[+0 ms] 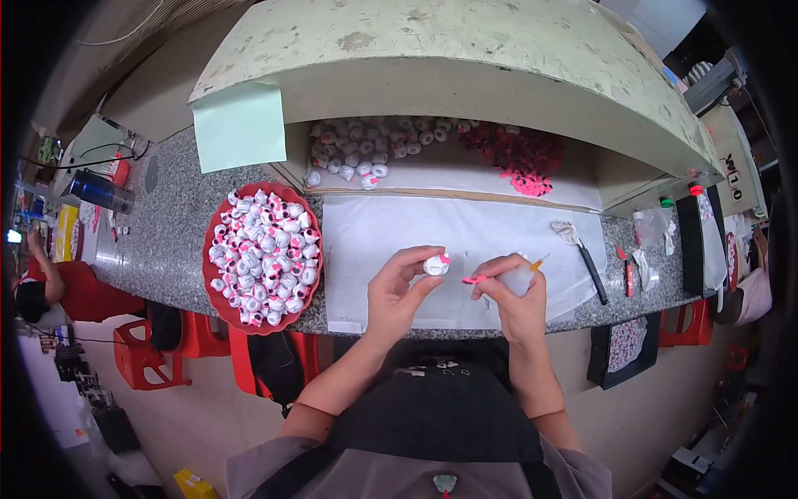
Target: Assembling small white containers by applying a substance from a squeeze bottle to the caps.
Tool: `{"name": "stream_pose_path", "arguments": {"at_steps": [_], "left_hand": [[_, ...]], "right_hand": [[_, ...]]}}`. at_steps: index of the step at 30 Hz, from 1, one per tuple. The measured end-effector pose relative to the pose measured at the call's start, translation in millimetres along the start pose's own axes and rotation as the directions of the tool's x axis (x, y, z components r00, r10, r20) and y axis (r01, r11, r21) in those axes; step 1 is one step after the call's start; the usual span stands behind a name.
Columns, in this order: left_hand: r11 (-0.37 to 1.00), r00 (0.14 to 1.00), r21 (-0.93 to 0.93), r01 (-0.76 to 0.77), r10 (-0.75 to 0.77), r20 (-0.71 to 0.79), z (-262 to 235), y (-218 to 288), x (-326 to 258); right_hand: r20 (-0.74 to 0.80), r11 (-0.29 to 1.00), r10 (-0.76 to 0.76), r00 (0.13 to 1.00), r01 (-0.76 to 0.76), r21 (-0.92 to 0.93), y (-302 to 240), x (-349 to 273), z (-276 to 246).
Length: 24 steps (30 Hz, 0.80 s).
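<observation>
My left hand (397, 293) pinches a small white rounded piece with pink patches (436, 264) between thumb and fingertips, above the white sheet (366, 224). Just to its right, my right hand (517, 301) is closed, with a small flat pink piece (475, 280) between thumb and forefinger. That same hand also holds a translucent squeeze bottle (519, 281) with an orange nozzle (538, 264), partly hidden by the fingers. The white piece and the pink piece are close together but apart.
Left of the sheet, a red scalloped bowl (212, 287) is heaped with white-and-pink pieces. Under the shelf (465, 79) lie white pieces (349, 150) and pink pieces (532, 162). At right are a black-handled tool (593, 273) and a red marker-like stick (629, 280).
</observation>
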State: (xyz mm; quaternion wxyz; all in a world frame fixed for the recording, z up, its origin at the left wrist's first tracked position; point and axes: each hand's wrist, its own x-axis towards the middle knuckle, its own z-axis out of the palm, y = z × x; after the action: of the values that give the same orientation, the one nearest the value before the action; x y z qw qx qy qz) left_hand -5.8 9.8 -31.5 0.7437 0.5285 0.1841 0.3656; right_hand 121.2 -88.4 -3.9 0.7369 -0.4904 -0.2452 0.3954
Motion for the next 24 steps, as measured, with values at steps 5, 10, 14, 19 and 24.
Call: {"name": "stream_pose_path", "arguments": {"at_steps": [5,10,14,19,24], "left_hand": [[0.966,0.991,0.22,-0.133,0.124,0.056,1.8,1.5,-2.1],[0.925,0.982,0.331,-0.188,0.17,0.083,5.4,6.9,-1.1],[0.875,0.968,0.416,-0.248,0.211,0.132,5.3,11.2,-0.3],[0.937,0.971,0.281,-0.205,0.16,0.176,3.3,11.9,-2.1],[0.997,0.988,0.005,-0.076,0.075,0.131,5.2,16.3,-6.3]], "right_hand": [[0.078,0.999,0.052,0.996,-0.052,0.0,1.3,-5.0,9.6],[0.099,0.996,0.027,0.995,-0.019,-0.088,2.5,-4.4,11.3],[0.052,0.993,0.01,0.999,-0.004,-0.117,1.7,-4.1,12.8],[0.047,0.989,-0.018,0.999,0.024,-0.148,3.3,-7.3,12.9],[0.079,0.984,-0.058,0.995,0.071,-0.165,-3.2,-6.4,16.8]]}}
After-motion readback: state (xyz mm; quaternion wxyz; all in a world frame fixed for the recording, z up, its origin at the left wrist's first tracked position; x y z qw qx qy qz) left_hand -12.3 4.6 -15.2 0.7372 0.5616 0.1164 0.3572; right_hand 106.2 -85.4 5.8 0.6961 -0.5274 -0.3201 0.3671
